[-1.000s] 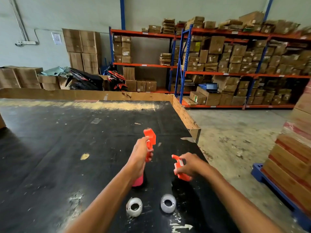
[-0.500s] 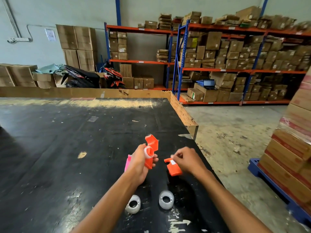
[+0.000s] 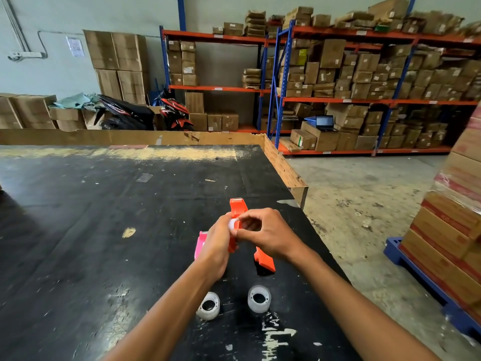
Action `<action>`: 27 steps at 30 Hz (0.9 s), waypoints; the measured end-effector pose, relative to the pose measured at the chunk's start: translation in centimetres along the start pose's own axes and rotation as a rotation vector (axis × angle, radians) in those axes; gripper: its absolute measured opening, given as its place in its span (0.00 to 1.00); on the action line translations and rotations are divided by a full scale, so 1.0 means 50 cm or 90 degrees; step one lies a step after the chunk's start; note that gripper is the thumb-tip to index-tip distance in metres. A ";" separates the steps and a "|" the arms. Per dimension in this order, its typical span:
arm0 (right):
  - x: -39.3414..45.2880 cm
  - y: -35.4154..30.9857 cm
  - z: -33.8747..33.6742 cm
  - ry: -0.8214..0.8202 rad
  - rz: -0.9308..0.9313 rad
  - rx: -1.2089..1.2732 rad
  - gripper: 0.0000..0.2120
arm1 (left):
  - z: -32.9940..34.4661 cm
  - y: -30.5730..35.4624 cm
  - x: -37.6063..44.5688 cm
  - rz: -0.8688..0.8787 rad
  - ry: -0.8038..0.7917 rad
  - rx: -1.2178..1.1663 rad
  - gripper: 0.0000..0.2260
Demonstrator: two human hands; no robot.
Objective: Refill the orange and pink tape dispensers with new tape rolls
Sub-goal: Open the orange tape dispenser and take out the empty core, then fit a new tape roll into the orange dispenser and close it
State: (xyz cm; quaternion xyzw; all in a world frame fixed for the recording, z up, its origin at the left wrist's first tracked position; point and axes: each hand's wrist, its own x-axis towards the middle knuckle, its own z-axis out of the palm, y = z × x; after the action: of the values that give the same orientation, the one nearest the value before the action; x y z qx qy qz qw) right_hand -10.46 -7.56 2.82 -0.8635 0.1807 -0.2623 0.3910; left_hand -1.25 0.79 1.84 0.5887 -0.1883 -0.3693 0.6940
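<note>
Holding the orange tape dispenser point(image 3: 237, 220) upright above the black table point(image 3: 104, 230), we wrap our left hand point(image 3: 217, 246) around its lower body, fingers curled closed on the plastic so that only the toothed top end and a strip of the lower edge show past the knuckles. Our right hand point(image 3: 263, 234) comes in from the other side, thumb and forefinger pressed together in a pinch on a small white core point(image 3: 232, 223) seated at the dispenser's middle, just where the two hands meet; the remaining fingers fold loosely under.

Behind and below our left hand lies the pink tape dispenser point(image 3: 201, 244), partly hidden by the wrist, resting on the table. Beneath our right wrist a loose orange cover piece point(image 3: 265, 260) lies flat on the table, apart from the dispenser we grip. Nearer to us than both hands, two clear tape rolls stand on the table: the left tape roll point(image 3: 208, 306) sits under our left forearm line and the right tape roll point(image 3: 259, 298) just beside it, with a gap between them. Neither roll touches a hand or a dispenser.
</note>
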 end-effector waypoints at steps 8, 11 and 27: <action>-0.046 0.001 -0.089 -0.029 0.120 -0.074 0.12 | 0.006 -0.006 0.012 0.002 0.008 0.056 0.13; -0.085 0.023 -0.110 -0.240 0.263 -0.332 0.16 | 0.009 -0.015 0.008 -0.011 0.000 0.045 0.13; -0.108 0.027 -0.005 -0.355 0.192 -0.427 0.26 | -0.021 -0.027 -0.032 -0.077 -0.023 -0.067 0.10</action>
State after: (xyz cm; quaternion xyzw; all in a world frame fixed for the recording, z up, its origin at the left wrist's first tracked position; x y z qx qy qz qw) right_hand -15.07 -5.76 0.25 -0.9439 0.2674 0.1126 0.1575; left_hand -1.97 2.64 0.58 0.5552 -0.1450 -0.4304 0.6967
